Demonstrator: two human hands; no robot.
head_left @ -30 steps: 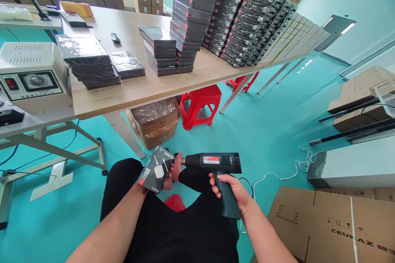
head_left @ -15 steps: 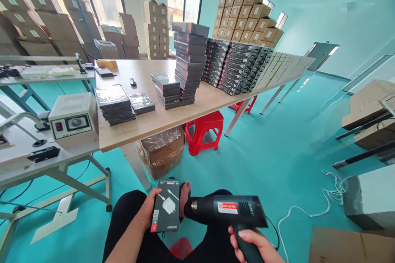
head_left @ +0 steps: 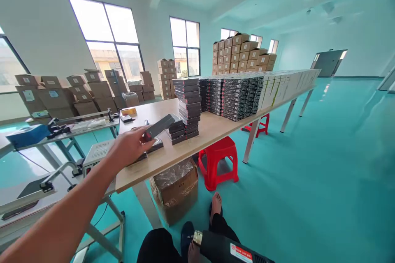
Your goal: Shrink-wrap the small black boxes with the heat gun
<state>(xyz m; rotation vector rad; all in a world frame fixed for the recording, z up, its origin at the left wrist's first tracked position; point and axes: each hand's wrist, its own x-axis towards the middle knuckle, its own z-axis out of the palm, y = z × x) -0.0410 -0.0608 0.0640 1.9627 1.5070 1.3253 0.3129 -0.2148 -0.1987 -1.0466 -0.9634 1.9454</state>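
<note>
My left hand (head_left: pixel 131 146) reaches forward over the near end of the wooden table (head_left: pixel 185 151). It grips one end of a thin dark charger box (head_left: pixel 159 126), tilted in the air beside a short stack of boxes (head_left: pixel 177 133). Right behind that rises a taller stack of dark boxes (head_left: pixel 189 104). Partly covered by the hand are wrapped boxes lying on the tabletop. Low in the view a black heat gun (head_left: pixel 224 248) with a red-and-white label points left above my legs. Its handle is cut off by the bottom edge, and my right hand does not show.
Rows of film-wrapped boxes (head_left: pixel 237 96) and white cartons (head_left: pixel 290 84) run along the table. Under it stand a red stool (head_left: pixel 217 164) and an open cardboard box (head_left: pixel 177 191). A beige control unit (head_left: pixel 100 152) sits at the left; stacked cartons (head_left: pixel 242 55) line the back.
My left hand has risen from my lap to the table, carrying the charger box. The heat gun now sits lower, its handle and my right hand out of view. The view has tilted up.
</note>
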